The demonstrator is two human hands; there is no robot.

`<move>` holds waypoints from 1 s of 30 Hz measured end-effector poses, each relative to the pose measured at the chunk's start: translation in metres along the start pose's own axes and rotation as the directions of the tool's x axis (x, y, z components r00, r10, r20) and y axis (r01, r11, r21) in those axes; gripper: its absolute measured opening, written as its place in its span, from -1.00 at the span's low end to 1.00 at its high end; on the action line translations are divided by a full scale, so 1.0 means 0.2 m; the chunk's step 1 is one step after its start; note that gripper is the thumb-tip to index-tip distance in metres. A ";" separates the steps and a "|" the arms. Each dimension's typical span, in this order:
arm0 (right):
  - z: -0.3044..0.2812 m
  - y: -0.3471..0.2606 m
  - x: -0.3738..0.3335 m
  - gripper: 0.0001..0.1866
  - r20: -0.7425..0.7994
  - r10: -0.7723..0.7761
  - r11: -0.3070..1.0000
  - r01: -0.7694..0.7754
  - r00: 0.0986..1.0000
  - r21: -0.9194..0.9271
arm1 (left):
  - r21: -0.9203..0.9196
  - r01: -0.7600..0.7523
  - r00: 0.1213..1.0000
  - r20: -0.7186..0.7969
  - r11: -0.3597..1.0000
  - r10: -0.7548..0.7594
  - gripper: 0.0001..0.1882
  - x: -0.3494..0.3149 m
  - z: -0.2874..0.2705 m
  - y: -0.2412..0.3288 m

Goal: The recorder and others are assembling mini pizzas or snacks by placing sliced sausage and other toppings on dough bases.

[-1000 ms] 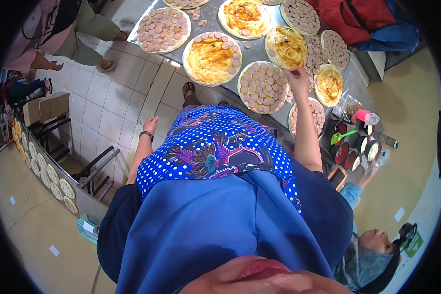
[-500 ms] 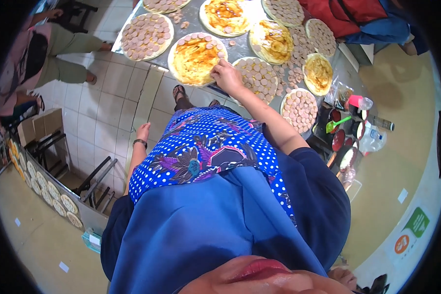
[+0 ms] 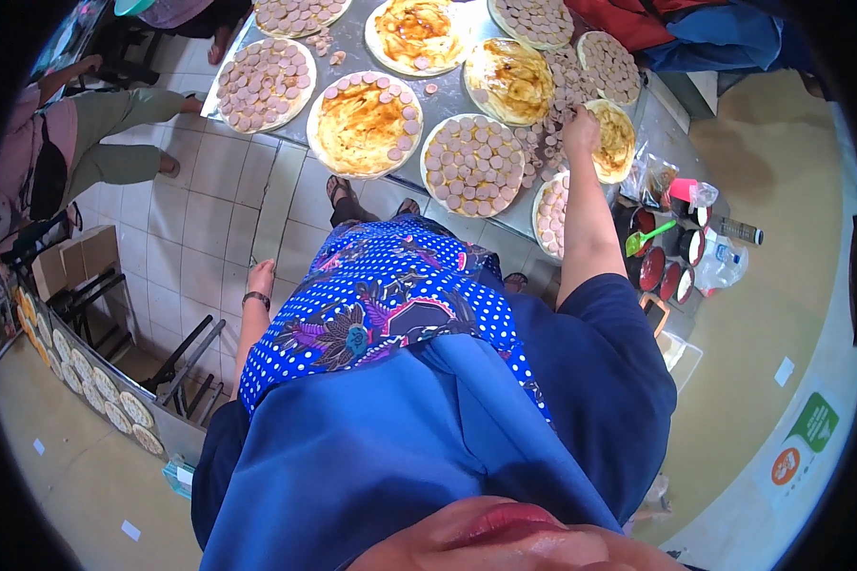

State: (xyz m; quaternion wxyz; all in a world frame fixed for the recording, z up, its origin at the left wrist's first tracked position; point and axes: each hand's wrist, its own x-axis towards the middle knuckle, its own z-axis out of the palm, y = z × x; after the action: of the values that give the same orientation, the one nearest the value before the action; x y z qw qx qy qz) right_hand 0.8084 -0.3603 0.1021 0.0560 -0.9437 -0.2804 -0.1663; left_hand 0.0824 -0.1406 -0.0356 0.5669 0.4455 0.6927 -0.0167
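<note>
Head view: smooth grey metal counter; flat dough discs, some glossy with brown sauce; pink sausage slices, coin-shaped, loose in a strip, long axis from near edge toward far side; right hand over strip's right flank, grip can't tell; left hand hangs well apart, fingers slightly curled

1. Near, a plain, smooth blue cloth drapes broadly over the chest, with folds on its right.
2. Navy sleeves: the loose right sleeve and the left sleeve.
3. Farther out, a bright blue garment with white polka dots, purple leaf shapes, a teal-centred flower and pink-edged dark patches.
4. A dark wristband beside the bare left hand.
5. Far, dark trousers and dark strapped footwear.
</note>
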 end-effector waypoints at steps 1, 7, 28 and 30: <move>0.01 0.00 0.01 -0.81 0.006 -0.009 1.000 0.009 1.000 0.010 | 0.040 -0.033 0.999 -0.039 0.999 0.034 -0.67 0.00 -0.01 0.00; -0.12 -0.01 0.04 -0.77 0.121 0.192 0.942 -0.217 0.974 0.254 | 0.033 -0.076 0.994 -0.071 0.997 0.079 -0.60 -0.02 0.02 0.00; -0.52 -1.43 -0.60 -0.87 0.399 -0.708 0.667 0.365 0.583 0.650 | -0.094 0.017 0.996 -0.091 0.995 -0.025 -0.59 -0.06 0.16 -0.10; -0.49 -1.42 -0.59 -0.86 0.578 -0.650 0.658 -0.016 0.493 0.753 | -0.069 0.022 0.995 -0.095 0.997 -0.029 -0.58 -0.06 0.16 -0.14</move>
State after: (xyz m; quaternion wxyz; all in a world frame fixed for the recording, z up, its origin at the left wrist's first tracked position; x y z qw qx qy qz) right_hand 0.5323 -0.2030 0.1578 0.2218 -0.7405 -0.4966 0.3948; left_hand 0.0886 -0.1824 -0.0513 0.5475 0.4175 0.7249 0.0208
